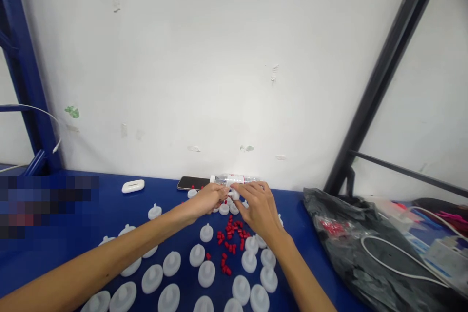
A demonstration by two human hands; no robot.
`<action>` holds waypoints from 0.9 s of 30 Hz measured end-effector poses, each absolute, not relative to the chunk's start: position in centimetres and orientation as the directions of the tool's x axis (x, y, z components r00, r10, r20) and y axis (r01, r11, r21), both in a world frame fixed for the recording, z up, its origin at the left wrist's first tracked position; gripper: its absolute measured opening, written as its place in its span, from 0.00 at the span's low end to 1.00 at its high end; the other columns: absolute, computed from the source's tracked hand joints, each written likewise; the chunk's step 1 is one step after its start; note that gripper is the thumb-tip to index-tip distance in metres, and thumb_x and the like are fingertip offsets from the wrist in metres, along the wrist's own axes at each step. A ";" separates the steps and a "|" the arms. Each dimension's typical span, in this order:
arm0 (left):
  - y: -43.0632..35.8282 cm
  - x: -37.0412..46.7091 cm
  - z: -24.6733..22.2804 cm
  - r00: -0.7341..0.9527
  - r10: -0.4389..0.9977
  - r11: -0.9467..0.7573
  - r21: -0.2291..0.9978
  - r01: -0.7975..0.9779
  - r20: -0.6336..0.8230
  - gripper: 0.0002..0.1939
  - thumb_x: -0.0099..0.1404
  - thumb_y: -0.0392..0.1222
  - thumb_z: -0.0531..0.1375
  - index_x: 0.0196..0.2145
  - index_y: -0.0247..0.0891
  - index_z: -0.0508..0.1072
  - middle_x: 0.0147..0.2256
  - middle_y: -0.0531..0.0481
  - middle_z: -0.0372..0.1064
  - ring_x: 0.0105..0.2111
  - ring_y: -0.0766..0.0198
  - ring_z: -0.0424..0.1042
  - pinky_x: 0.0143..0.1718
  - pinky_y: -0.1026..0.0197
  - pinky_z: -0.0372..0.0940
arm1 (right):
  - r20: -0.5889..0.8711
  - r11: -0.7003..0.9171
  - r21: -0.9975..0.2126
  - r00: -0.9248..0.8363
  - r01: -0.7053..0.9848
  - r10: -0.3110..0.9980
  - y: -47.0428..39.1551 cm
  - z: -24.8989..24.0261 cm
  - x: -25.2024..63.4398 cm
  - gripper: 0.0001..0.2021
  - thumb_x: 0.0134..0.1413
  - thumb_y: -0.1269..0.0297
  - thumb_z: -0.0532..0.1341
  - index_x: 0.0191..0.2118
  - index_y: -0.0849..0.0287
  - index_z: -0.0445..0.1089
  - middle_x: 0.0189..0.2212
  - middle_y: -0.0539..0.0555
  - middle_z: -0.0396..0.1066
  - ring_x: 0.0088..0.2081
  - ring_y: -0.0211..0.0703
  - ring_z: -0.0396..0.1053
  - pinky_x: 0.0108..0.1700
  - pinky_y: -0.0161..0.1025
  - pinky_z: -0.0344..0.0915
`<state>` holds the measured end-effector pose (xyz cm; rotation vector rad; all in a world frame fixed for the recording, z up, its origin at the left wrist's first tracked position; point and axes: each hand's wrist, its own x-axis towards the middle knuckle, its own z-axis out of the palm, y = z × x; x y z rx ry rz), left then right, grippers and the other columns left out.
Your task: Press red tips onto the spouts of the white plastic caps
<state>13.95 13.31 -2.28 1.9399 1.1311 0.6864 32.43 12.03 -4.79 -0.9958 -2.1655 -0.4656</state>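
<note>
My right hand (258,201) is closed round a white spouted cap (234,194), lifted above the surface. Close against that cap's spout, my left hand (214,197) has its fingers pinched together; what they hold, if anything, is hidden. Below my hands lies a loose pile of small red tip caps (234,228). Many white spouted caps (206,273) stand spout up around the pile and under my left forearm. Just beyond my hands, several white caps (192,193) have red tips on their spouts.
A clear plastic bottle (234,178) lies by the wall beside a phone (193,183). A white earbud case (133,186) is at the back left. On the right, a dark plastic bag (340,248) lies under a red-filled clear bag (333,227) and a white cable (398,269).
</note>
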 end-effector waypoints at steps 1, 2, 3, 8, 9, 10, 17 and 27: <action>13.2 13.8 -2.1 0.483 0.875 -0.263 0.851 0.454 0.013 0.23 0.66 0.64 0.43 0.24 0.44 0.48 0.22 0.59 0.43 0.21 0.67 0.45 0.20 0.63 0.43 | 0.728 0.623 0.050 -0.456 0.781 0.512 12.2 -4.8 32.8 0.16 0.62 0.71 0.61 0.55 0.55 0.71 0.46 0.54 0.79 0.45 0.49 0.72 0.51 0.49 0.59; 13.1 13.6 -1.8 0.507 0.861 -0.228 0.867 0.442 -0.032 0.23 0.65 0.65 0.43 0.24 0.44 0.48 0.23 0.60 0.42 0.21 0.68 0.44 0.19 0.63 0.42 | 0.739 0.598 0.059 -0.438 0.799 0.513 12.5 -4.7 33.3 0.17 0.62 0.72 0.60 0.55 0.55 0.71 0.46 0.55 0.79 0.45 0.49 0.72 0.51 0.49 0.59; 12.9 13.3 -1.5 0.529 0.846 -0.203 0.877 0.435 -0.067 0.23 0.64 0.64 0.44 0.24 0.44 0.48 0.23 0.60 0.42 0.21 0.68 0.43 0.18 0.64 0.41 | 0.755 0.563 0.055 -0.403 0.825 0.517 12.8 -4.7 34.2 0.17 0.62 0.73 0.60 0.55 0.56 0.71 0.45 0.55 0.79 0.45 0.49 0.73 0.51 0.49 0.59; 12.3 12.1 -0.5 0.588 0.804 -0.232 0.865 0.445 -0.086 0.20 0.65 0.57 0.50 0.25 0.39 0.64 0.24 0.55 0.56 0.22 0.68 0.54 0.19 0.66 0.46 | 0.807 0.314 -0.248 0.016 0.917 0.590 14.9 -4.9 40.0 0.11 0.59 0.63 0.62 0.46 0.58 0.76 0.46 0.58 0.76 0.43 0.51 0.73 0.44 0.45 0.64; 12.3 12.1 -0.5 0.595 0.801 -0.269 0.849 0.455 -0.065 0.18 0.64 0.55 0.54 0.26 0.38 0.69 0.26 0.53 0.62 0.25 0.67 0.59 0.21 0.66 0.50 | 0.785 0.285 -0.330 0.094 0.900 0.613 15.2 -5.0 40.8 0.12 0.58 0.62 0.62 0.46 0.58 0.76 0.45 0.58 0.75 0.38 0.49 0.73 0.42 0.44 0.65; 12.3 12.1 -0.7 0.599 0.799 -0.307 0.829 0.467 -0.041 0.16 0.63 0.52 0.58 0.27 0.37 0.73 0.28 0.51 0.67 0.27 0.66 0.62 0.24 0.66 0.53 | 0.761 0.266 -0.392 0.148 0.880 0.632 15.5 -5.1 41.4 0.14 0.57 0.61 0.62 0.46 0.58 0.77 0.44 0.57 0.75 0.35 0.46 0.73 0.40 0.43 0.66; 11.7 12.7 -1.4 0.620 0.783 -0.442 0.665 0.603 -0.042 0.17 0.63 0.51 0.61 0.43 0.40 0.80 0.33 0.49 0.78 0.28 0.62 0.73 0.25 0.65 0.61 | 0.605 0.201 -0.476 0.153 0.856 0.781 16.1 -6.0 41.3 0.19 0.56 0.60 0.60 0.53 0.55 0.72 0.37 0.53 0.76 0.34 0.45 0.74 0.41 0.40 0.64; 13.8 7.2 2.5 0.357 0.934 -0.351 0.192 0.916 0.004 0.13 0.58 0.43 0.62 0.41 0.39 0.79 0.37 0.44 0.79 0.35 0.54 0.76 0.31 0.61 0.62 | 0.213 -0.047 -0.415 0.148 0.909 0.966 16.7 -7.3 43.0 0.11 0.52 0.62 0.64 0.42 0.57 0.77 0.41 0.57 0.79 0.46 0.53 0.75 0.44 0.39 0.64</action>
